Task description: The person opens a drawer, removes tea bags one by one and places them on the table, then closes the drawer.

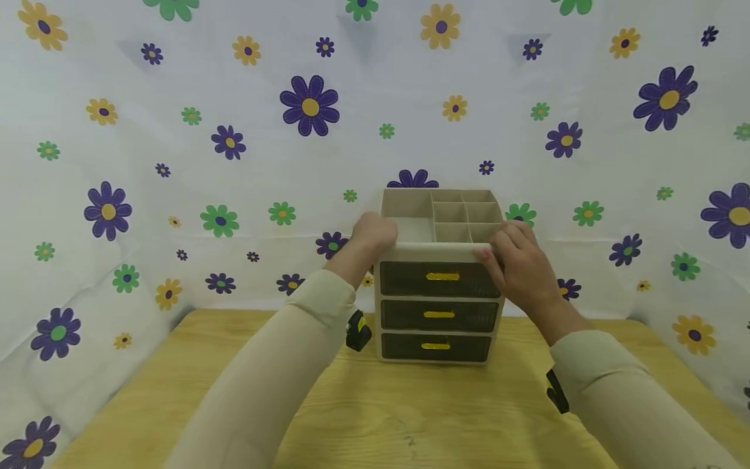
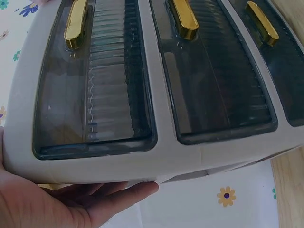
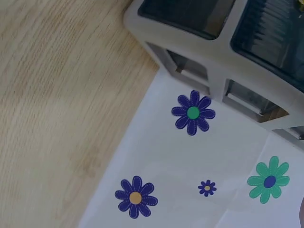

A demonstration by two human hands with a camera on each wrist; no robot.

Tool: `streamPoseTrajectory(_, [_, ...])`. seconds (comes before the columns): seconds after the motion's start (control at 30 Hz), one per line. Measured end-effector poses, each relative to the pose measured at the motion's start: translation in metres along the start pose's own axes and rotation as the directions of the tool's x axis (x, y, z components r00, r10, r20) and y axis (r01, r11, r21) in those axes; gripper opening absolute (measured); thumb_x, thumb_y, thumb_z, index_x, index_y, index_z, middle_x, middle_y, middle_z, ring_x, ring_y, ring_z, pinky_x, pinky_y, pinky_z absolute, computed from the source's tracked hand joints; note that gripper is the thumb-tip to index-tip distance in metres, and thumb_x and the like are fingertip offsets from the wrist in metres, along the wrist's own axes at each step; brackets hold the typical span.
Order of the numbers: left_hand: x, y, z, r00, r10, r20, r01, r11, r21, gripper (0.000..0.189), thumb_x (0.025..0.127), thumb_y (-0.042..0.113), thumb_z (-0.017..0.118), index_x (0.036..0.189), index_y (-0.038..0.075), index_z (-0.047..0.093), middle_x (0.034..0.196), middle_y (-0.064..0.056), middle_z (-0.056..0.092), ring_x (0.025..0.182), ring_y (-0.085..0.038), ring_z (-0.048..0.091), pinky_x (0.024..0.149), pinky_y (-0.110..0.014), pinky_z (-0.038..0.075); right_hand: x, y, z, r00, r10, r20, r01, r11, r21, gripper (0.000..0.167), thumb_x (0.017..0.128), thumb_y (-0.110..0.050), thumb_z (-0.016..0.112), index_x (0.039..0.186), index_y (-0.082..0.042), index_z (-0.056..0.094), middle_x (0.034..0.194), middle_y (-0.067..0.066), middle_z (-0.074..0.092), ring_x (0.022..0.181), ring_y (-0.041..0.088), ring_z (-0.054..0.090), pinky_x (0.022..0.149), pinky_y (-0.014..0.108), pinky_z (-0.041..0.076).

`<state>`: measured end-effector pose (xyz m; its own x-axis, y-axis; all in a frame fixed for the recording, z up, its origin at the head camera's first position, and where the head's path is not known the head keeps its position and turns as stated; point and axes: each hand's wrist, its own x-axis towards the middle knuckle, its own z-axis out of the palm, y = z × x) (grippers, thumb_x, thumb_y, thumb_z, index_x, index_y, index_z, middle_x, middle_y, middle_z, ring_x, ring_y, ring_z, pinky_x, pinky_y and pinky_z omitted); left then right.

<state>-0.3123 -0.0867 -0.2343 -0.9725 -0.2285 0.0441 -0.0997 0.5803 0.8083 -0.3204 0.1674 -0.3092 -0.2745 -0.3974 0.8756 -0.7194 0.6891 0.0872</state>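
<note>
A beige desktop drawer organizer (image 1: 379, 326) stands upright near the back of the table, with three dark see-through drawers (image 1: 439, 316) and gold handles (image 2: 185, 19). Its divided top tray (image 1: 410, 229) has nothing visible in it. My left hand (image 1: 375, 233) holds the organizer's upper left corner; in the left wrist view the left fingers (image 2: 126, 202) lie along its side wall. My right hand (image 1: 518, 267) grips the upper right edge, thumb on the front and fingers over the top. The right wrist view shows the organizer's lower side openings (image 3: 187, 69), with the hand almost wholly out of frame.
The wooden table (image 1: 375, 417) spreads in front of the organizer and to both sides. White cloth (image 1: 234, 176) printed with flowers hangs behind and around it. A black wrist device (image 1: 358, 331) shows under the left sleeve, another (image 1: 558, 391) beside the right.
</note>
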Motion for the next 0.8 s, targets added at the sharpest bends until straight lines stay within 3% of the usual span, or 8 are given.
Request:
streamPoseTrajectory(0.33, [0.007, 0.001, 0.002, 1.000, -0.008, 0.003, 0.008, 0.999, -0.047, 0.041, 0.095, 0.016, 0.040, 0.129, -0.005, 0.049, 0.118, -0.023, 0.057, 0.104, -0.037, 0.062, 0.082, -0.054, 0.061, -0.001, 0.005, 0.008, 0.996, 0.063, 0.064, -0.058, 0.995, -0.079, 0.060, 0.106, -0.054, 0.021, 0.093, -0.002, 0.047, 0.102, 0.016, 0.053, 0.113, 0.036, 0.047, 0.095, 0.050, 0.056])
streamPoseTrajectory(0.43, [0.010, 0.001, -0.003, 1.000, 0.006, 0.024, -0.006, 1.000, 0.004, 0.044, 0.096, 0.017, 0.038, 0.133, -0.006, 0.047, 0.122, -0.023, 0.057, 0.106, -0.037, 0.060, 0.084, -0.054, 0.060, 0.001, 0.002, 0.008, 0.996, 0.064, 0.062, -0.059, 0.995, -0.080, 0.060, 0.106, -0.053, 0.020, 0.092, -0.002, 0.047, 0.102, 0.015, 0.053, 0.112, 0.036, 0.047, 0.092, 0.049, 0.057])
streamPoseTrajectory(0.5, [0.013, 0.000, -0.008, 0.997, 0.020, 0.077, -0.024, 0.998, 0.053, 0.046, 0.096, 0.018, 0.037, 0.135, -0.006, 0.046, 0.125, -0.023, 0.056, 0.108, -0.037, 0.060, 0.086, -0.056, 0.059, 0.001, 0.001, 0.008, 0.996, 0.058, 0.061, -0.053, 0.995, -0.083, 0.059, 0.106, -0.053, 0.020, 0.091, -0.002, 0.046, 0.101, 0.016, 0.052, 0.109, 0.036, 0.046, 0.090, 0.049, 0.057])
streamPoseTrajectory(0.63, [0.016, -0.003, -0.025, 0.970, 0.026, 0.244, -0.044, 0.997, 0.069, 0.041, 0.099, 0.022, 0.043, 0.132, -0.002, 0.049, 0.128, -0.019, 0.056, 0.111, -0.036, 0.060, 0.090, -0.056, 0.058, 0.000, -0.001, 0.007, 0.996, 0.046, 0.078, -0.038, 0.994, -0.100, 0.059, 0.107, -0.052, 0.019, 0.090, -0.002, 0.046, 0.101, 0.016, 0.051, 0.105, 0.036, 0.046, 0.087, 0.049, 0.056])
streamPoseTrajectory(0.8, [0.007, 0.004, -0.050, 0.924, 0.011, 0.383, 0.025, 0.996, -0.089, 0.038, 0.097, 0.019, 0.054, 0.130, -0.001, 0.052, 0.131, -0.020, 0.056, 0.112, -0.037, 0.064, 0.092, -0.048, 0.060, 0.001, 0.001, 0.006, 0.996, 0.038, 0.075, -0.029, 0.994, -0.108, 0.057, 0.108, -0.050, 0.018, 0.091, -0.003, 0.045, 0.101, 0.015, 0.049, 0.104, 0.035, 0.044, 0.089, 0.047, 0.051])
